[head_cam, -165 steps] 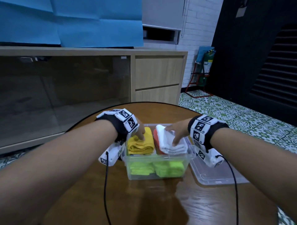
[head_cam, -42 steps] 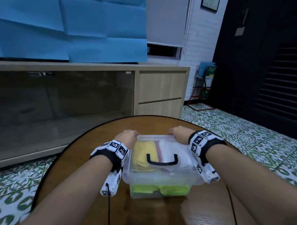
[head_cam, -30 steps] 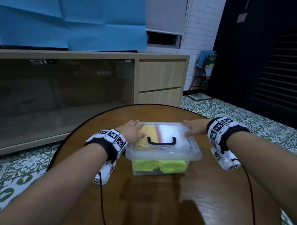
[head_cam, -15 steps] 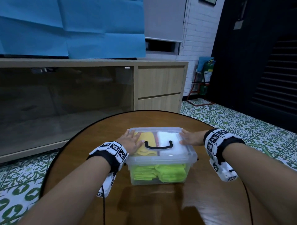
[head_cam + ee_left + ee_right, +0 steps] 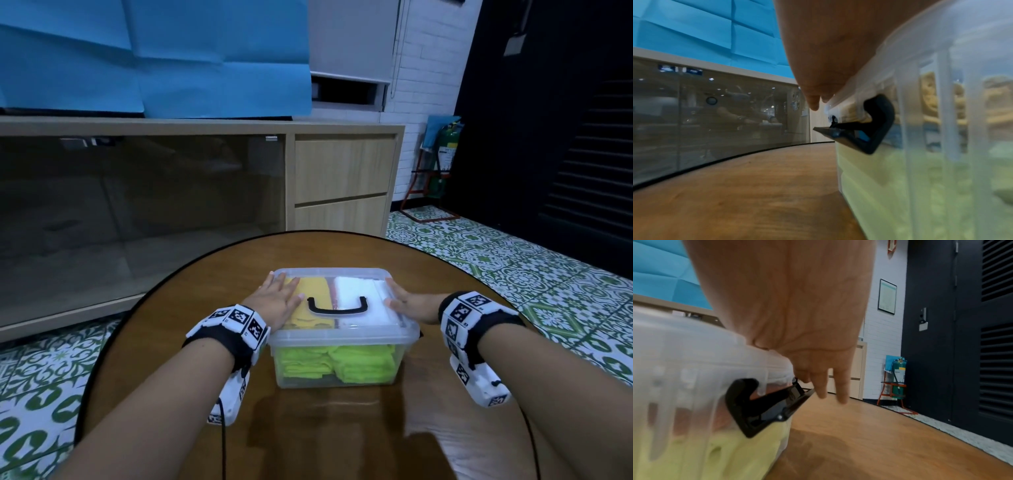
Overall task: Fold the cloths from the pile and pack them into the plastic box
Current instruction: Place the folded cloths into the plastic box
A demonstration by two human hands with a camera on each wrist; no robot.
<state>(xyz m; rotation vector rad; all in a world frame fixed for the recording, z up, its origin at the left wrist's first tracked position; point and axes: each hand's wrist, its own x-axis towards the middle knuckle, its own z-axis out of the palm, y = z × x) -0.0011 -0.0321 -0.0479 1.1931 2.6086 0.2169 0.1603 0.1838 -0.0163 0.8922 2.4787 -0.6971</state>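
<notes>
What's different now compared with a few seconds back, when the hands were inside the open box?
The clear lid, which lay on the table beside the box, now covers the plastic box. The left hand and right hand let go of the cloths and now press flat on the lid's two ends. The black side latches stick out, unfastened. The folded cloths stayed packed; the box stayed on the table.

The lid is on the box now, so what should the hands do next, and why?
Probably flip up the black latches. Both hands lie flat on the lid, the cloths are inside the box, yet each side latch hangs open below the rim.
</notes>
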